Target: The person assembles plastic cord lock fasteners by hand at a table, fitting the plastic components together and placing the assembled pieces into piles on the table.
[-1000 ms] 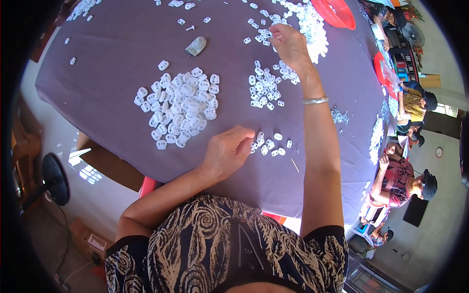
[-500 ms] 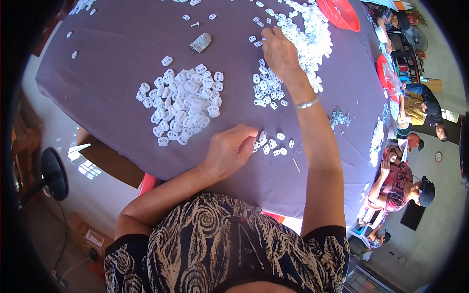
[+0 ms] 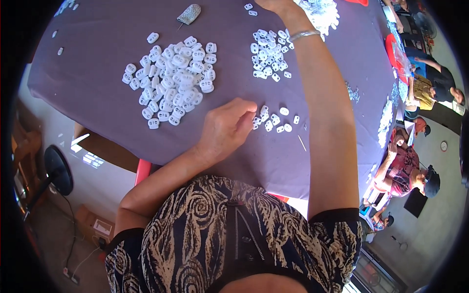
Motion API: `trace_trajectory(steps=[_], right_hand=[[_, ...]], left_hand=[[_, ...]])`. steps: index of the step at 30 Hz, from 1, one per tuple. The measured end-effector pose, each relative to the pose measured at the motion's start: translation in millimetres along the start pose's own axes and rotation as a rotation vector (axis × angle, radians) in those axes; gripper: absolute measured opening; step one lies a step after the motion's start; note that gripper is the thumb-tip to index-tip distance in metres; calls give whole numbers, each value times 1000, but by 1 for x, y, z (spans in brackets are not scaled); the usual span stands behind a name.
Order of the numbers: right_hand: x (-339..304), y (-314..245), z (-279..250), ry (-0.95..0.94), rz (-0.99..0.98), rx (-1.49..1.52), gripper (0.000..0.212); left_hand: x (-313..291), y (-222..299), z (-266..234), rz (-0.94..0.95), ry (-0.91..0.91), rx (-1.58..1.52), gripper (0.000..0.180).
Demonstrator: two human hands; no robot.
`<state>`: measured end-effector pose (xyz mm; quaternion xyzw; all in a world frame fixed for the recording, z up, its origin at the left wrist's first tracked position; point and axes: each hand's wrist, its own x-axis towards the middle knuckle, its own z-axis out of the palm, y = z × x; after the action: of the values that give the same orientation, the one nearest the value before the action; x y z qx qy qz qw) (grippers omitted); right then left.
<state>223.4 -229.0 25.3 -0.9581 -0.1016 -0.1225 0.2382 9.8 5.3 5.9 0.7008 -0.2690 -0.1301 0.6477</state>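
Observation:
My left hand (image 3: 228, 124) rests on the cloth at the near side of the table, its fingers curled and pressed together; whatever they hold is hidden. Touching or just beside its fingertips lies a small group of white two-hole plastic pieces (image 3: 268, 126), resembling cord locks. My right hand (image 3: 278, 5) reaches to the far side, cut off by the top edge, so its fingers do not show. Below its wrist sits a middle cluster of smaller white pieces (image 3: 268, 54). A large heap of assembled-looking white cord locks (image 3: 178, 73) spreads to the left of my left hand.
A purple-grey cloth (image 3: 93, 93) covers the table. At the far right is a bright pile of white parts (image 3: 325, 14). A grey speckled thimble-shaped thing (image 3: 189, 13) with a thin pin lies at the back. A thin stick (image 3: 302, 142) lies near my right forearm. Other people sit along the right.
My right hand has reached farther away, with its fingers now past the top edge. The view has shifted, so the table's things appear higher. My left hand keeps its closed pose.

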Motion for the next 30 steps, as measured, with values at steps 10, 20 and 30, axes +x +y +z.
trace_trajectory(steps=[10,20,30], right_hand=[[-92,-41,-17,-112,-94,61,4],[-164,-60,-49,-117,23,-65,105],[-150,-55,-18,-156,-255,-221,88]], left_hand=[[-2,-2,-1,25,-9,24,12],[-2,2,-1,9,-12,54,13],[-2,3,0,2,-27,58,12]])
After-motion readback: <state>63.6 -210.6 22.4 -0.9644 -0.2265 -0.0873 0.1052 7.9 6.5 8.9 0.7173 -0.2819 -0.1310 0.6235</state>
